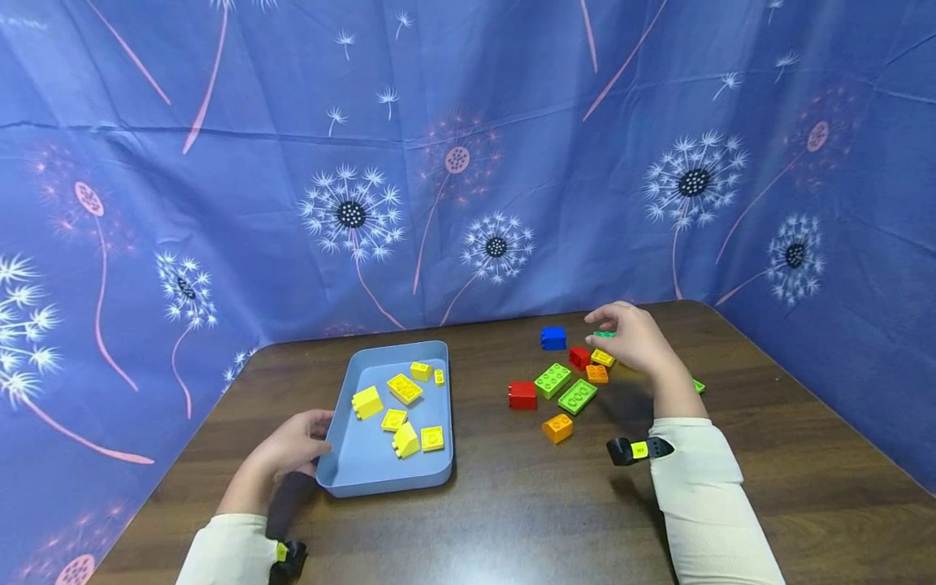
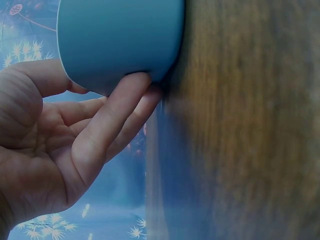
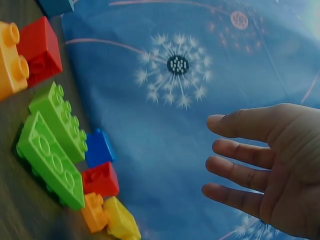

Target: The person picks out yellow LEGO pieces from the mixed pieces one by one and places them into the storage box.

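My left hand (image 1: 287, 447) grips the left rim of a blue-grey tray (image 1: 356, 465). In the left wrist view the thumb hooks over the rim and the fingers press the tray's outer wall (image 2: 120, 40) near its base. Several yellow bricks, such as a studded block (image 1: 405, 389), lie scattered in the tray. Over the loose bricks at the right hovers my right hand (image 1: 638, 337), its fingers apart and holding nothing. Below and beside it are a yellow brick (image 1: 603, 357), a red brick (image 1: 579, 357) and a green brick (image 1: 604, 334), partly hidden by the fingers.
Left of the right hand lie a blue brick (image 1: 553, 338), a larger red brick (image 1: 522, 395), lime bricks (image 1: 578, 396) and orange bricks (image 1: 558, 428). Another lime piece (image 1: 699, 387) shows behind the right wrist. A dandelion-print cloth (image 1: 439, 276) hangs along the back of the wooden table (image 1: 541, 504).
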`<state>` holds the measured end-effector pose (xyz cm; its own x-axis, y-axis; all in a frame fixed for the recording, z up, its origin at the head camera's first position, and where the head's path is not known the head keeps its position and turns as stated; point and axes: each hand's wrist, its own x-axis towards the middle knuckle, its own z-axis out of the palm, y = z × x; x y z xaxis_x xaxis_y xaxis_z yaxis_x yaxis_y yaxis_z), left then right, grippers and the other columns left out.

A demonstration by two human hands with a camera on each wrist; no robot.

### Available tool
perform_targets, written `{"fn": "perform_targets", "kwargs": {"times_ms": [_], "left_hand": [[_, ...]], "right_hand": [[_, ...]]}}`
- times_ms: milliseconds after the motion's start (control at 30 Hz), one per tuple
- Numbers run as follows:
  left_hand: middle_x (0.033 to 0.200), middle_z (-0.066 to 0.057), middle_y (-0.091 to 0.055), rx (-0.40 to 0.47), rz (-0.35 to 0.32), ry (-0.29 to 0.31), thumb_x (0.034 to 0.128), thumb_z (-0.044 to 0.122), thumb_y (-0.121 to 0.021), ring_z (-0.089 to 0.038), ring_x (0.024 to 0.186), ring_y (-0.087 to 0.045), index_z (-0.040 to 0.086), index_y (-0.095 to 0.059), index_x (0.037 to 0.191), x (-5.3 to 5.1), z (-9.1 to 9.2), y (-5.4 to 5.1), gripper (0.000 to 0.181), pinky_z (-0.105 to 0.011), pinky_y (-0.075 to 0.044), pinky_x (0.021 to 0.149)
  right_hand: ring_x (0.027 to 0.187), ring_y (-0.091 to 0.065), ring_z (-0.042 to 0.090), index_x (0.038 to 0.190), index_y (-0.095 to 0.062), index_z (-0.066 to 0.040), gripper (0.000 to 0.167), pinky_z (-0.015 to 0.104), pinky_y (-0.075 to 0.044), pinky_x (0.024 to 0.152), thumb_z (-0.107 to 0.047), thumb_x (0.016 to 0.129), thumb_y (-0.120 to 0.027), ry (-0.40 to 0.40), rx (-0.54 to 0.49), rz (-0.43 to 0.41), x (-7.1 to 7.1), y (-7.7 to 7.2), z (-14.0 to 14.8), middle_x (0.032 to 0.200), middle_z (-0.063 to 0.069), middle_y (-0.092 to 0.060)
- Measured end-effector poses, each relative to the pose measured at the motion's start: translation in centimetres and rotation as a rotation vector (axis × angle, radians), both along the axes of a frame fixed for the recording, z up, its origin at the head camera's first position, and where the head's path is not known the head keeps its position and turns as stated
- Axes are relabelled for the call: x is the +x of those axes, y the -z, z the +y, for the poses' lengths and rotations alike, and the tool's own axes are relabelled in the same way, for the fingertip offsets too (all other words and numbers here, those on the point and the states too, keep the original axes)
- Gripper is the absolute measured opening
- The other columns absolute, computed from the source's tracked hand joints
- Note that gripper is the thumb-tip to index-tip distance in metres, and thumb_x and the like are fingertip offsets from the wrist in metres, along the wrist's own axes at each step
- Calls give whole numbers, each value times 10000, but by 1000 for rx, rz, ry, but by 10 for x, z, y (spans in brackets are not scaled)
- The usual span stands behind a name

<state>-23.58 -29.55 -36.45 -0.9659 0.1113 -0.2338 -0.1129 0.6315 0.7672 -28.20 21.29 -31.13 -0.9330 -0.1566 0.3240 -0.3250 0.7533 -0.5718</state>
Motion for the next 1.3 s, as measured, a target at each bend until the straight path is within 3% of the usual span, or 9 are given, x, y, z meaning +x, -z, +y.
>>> {"fn": "perform_targets", "kwargs": {"times_ms": [300, 667, 800, 1067, 1200, 1300], "left_hand": [[1148, -285, -572, 24, 10, 3, 841, -86, -576, -353, 956, -636, -166, -379, 1368, 2, 0, 2, 568, -441, -600, 637], [1150, -265, -580, 19, 3, -1, 861, -70, -583, -333, 949, -639, -145, -389, 1375, -1, 0, 3, 554, -434, -600, 631], [1160, -272, -577, 24, 0, -8, 859, -73, -583, -340, 956, -638, -144, -386, 1378, 0, 0, 5, 559, -439, -599, 635], [1150, -283, -577, 34, 2, -8, 851, -89, -572, -353, 953, -639, -160, -385, 1368, 1, 0, 4, 555, -448, -598, 631], [1164, -289, -569, 17, 2, -7, 855, -81, -575, -352, 954, -637, -156, -384, 1371, 0, 0, 1, 555, -440, -598, 630], [1171, -292, -567, 5, 1, -5, 853, -78, -575, -344, 948, -639, -155, -381, 1373, 0, 0, 0, 560, -431, -598, 626]], "right_hand": [[1088, -566, 454, 1166, -629, 41, 308, 587, -489, 890, -96, 893, -670, 69, 3, -5, -4, 8, 18, 1232, 273, -562], [1174, -376, 531, 1123, -636, 93, 333, 648, -338, 997, -49, 830, -704, 174, 144, 31, -19, 35, 32, 1258, 336, -459], [1167, -360, 549, 1165, -607, 113, 392, 647, -343, 990, -50, 819, -694, 190, 181, -29, -30, 41, 38, 1276, 362, -428], [1098, -452, 516, 1215, -554, 147, 503, 617, -435, 927, -71, 795, -722, 154, 279, -275, -54, 36, 48, 1214, 367, -474], [966, -541, 409, 1195, -555, 164, 500, 526, -508, 851, -68, 789, -731, 126, 313, -351, -62, 33, 49, 1144, 325, -559], [807, -542, 320, 1088, -587, 159, 415, 411, -522, 713, -63, 770, -736, 118, 340, -394, -65, 35, 50, 958, 243, -608]]}}
